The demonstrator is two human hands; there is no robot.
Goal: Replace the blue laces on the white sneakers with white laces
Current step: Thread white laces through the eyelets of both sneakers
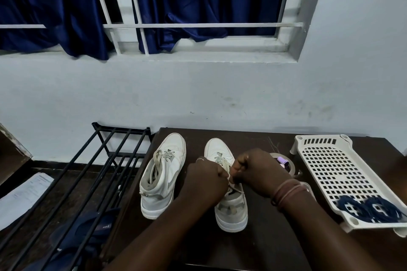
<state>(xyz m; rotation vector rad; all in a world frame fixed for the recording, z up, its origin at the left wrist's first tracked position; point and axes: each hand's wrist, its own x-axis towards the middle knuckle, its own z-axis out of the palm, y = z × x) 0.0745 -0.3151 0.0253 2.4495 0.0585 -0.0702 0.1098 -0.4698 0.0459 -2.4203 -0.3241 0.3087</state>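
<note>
Two white sneakers stand side by side on a dark table (264,237), toes pointing away from me. The left sneaker (163,174) carries white laces, loosely threaded, with loops hanging into its opening. Over the right sneaker (231,209) both my hands meet. My left hand (204,182) and my right hand (257,171) each pinch a strand of the white lace (222,161) above the shoe's tongue. Two coiled bundles of blue laces (372,209) lie in the near end of a white perforated tray (330,167) on the right.
A roll of clear tape (290,166) with a small purple object (283,160) sits behind my right hand. A black metal rack (105,165) stands left of the table, with dark blue footwear (88,231) and a sheet of paper (24,196) beneath it. The wall is just beyond.
</note>
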